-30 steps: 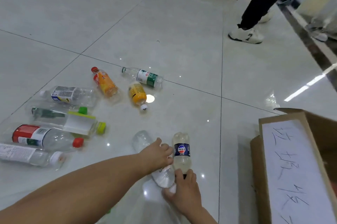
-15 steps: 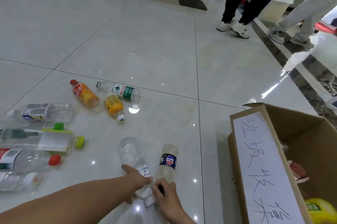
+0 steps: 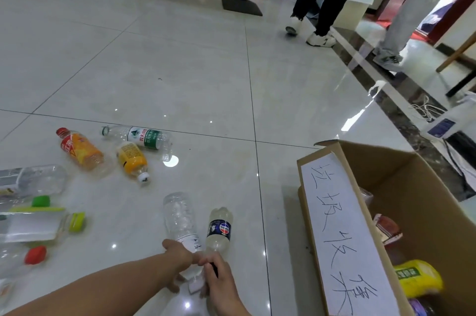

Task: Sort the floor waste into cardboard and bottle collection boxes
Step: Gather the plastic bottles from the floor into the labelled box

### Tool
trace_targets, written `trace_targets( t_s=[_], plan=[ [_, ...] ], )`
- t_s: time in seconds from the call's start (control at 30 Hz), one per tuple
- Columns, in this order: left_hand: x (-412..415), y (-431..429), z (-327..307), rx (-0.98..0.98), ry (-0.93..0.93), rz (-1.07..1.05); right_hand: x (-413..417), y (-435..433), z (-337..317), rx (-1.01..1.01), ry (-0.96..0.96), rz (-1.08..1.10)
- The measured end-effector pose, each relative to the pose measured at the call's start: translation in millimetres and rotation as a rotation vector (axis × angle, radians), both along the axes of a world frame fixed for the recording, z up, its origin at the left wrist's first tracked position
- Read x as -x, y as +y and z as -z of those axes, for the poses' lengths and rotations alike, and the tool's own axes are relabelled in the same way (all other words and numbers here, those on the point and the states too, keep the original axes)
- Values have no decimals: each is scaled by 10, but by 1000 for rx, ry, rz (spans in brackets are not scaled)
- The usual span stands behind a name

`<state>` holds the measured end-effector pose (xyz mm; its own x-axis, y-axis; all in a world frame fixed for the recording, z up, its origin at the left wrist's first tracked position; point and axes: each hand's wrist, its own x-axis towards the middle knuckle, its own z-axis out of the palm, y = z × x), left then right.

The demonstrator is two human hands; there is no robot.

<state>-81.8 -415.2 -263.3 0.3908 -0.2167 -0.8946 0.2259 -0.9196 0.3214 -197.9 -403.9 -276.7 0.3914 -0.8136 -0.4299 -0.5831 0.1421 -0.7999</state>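
Single head view, worn high, angled forward and down over the tiled floor (image 3: 195,78). The cardboard box (image 3: 422,187) sits close at lower right, cut by the frame edge. Left of the box, near ground; beyond the box, far floor and standing legs. No second view overlaps.

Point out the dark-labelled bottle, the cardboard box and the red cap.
dark-labelled bottle (image 3: 219,228), head view, on its label.
cardboard box (image 3: 394,161), head view, on its far inner wall.
red cap (image 3: 35,255), head view, on its top.
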Motion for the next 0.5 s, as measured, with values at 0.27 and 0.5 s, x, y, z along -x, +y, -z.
trace_targets(
  t_s=[0.27,0.5],
  plan=[
    [-167,15,58,107,-76,70,82,-75,-248,54,183,-13],
    [-133,-102,-240,311,-77,33,-8,-421,-631,-47,41,254]
  ],
)
